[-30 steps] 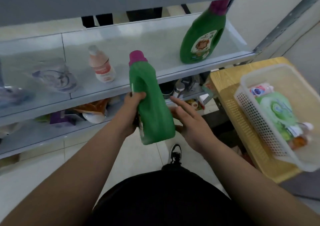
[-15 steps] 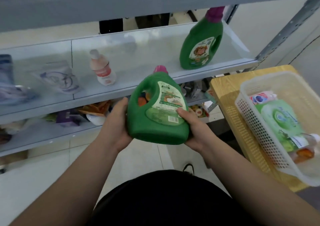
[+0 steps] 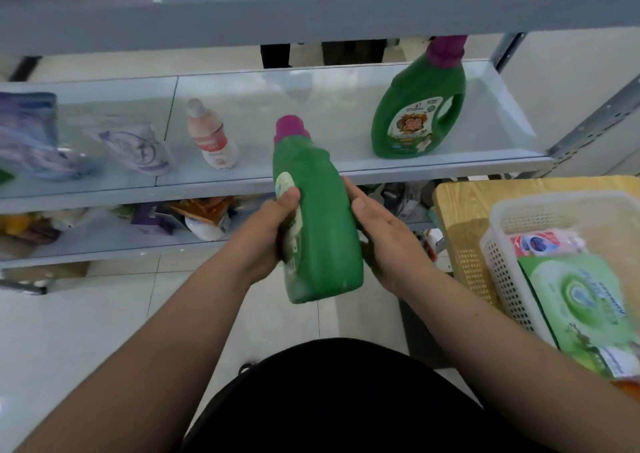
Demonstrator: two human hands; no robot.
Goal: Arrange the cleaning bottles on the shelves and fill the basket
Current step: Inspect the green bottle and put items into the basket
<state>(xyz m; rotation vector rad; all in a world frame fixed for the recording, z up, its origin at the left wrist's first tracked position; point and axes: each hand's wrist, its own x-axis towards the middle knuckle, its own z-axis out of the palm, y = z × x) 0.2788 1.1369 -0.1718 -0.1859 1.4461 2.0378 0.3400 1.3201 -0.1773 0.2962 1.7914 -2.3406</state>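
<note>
My left hand (image 3: 273, 234) grips the green bottle (image 3: 320, 230) before the shelf (image 3: 346, 172), my right hand (image 3: 381, 234) flat against it; I'd stand it upright beside the other bottle (image 3: 415, 116) at one o'clock.

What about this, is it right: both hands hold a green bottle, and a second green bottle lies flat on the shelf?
No. In the head view the second green bottle stands upright on the shelf. The left hand and right hand do hold the first bottle.

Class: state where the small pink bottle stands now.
Head view: the pink bottle stands on the middle shelf, left of centre, right of a white pouch, left of the shelved green bottle.
</note>
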